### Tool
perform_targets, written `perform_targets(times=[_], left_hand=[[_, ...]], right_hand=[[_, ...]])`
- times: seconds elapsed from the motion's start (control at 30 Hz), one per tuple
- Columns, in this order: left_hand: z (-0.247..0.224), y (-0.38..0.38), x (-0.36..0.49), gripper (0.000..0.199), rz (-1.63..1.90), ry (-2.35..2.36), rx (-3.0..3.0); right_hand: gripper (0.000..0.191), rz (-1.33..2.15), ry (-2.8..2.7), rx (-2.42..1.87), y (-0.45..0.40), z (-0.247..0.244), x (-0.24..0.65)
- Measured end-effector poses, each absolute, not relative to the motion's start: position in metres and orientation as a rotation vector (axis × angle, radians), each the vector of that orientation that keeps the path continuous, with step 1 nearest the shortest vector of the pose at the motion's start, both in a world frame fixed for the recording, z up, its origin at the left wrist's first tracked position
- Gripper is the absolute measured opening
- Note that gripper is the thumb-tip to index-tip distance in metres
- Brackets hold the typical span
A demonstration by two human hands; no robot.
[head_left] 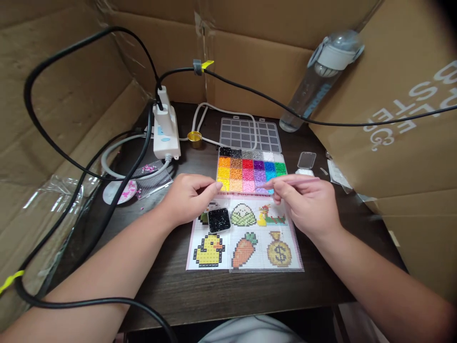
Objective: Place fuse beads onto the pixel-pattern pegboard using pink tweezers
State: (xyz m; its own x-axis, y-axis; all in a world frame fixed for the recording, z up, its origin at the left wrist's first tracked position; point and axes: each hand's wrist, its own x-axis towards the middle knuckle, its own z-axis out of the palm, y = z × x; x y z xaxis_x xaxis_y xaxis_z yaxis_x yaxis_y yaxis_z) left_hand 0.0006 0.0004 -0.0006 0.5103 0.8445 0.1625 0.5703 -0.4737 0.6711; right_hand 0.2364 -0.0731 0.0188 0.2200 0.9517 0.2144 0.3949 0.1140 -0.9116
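Resting just above the middle of the frame, the left hand [189, 195] lies loosely curled on the dark counter [214, 290], fingers drawn in with the tips pinched near the lower left corner of the bead box [252, 172]; whether it holds a bead cannot be told. The right hand [309, 205], right of centre, is closed around a thin pink tool [289, 181] whose tip points left, over the lower row of the bead box's coloured compartments. The box sits open at centre, its clear lid [248, 134] folded back toward the top of the frame. Below both hands lies a pattern sheet [246, 238] showing a yellow duck, a carrot, a money bag and other pixel pictures, under a clear pegboard. A small black tray of dark beads [219, 219] stands on the sheet just below the left hand. In the upper left, a white power strip [165, 128] lies among black cables [89, 162]. A clear water bottle [321, 76] leans in the upper right against cardboard walls [400, 119].
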Motion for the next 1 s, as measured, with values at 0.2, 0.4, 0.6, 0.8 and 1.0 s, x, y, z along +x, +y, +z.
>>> perform_targets(times=[0.2, 0.4, 0.6, 0.8, 1.0], left_hand=[[0.0, -0.001, 0.0, 0.041, 0.659, 1.148, 2.178], [0.0, -0.002, -0.001, 0.041, 0.676, 1.114, 2.187], [0.0, -0.001, 0.0, 0.042, 0.682, 1.128, 2.196], [0.003, -0.001, 0.0, 0.042, 0.637, 1.154, 2.202], [0.003, -0.001, 0.001, 0.038, 0.645, 1.198, 2.199]], right_hand=[[0.01, 0.699, -1.444, -1.39, -0.032, 0.017, 0.191], [0.012, 0.627, -1.436, -1.44, -0.037, 0.019, 0.206], [0.012, 0.654, -1.499, -1.506, -0.08, 0.019, 0.256], [0.013, 0.858, -1.472, -1.398, -0.108, -0.01, 0.272], [0.013, 0.917, -1.462, -1.407, -0.103, -0.01, 0.27]])
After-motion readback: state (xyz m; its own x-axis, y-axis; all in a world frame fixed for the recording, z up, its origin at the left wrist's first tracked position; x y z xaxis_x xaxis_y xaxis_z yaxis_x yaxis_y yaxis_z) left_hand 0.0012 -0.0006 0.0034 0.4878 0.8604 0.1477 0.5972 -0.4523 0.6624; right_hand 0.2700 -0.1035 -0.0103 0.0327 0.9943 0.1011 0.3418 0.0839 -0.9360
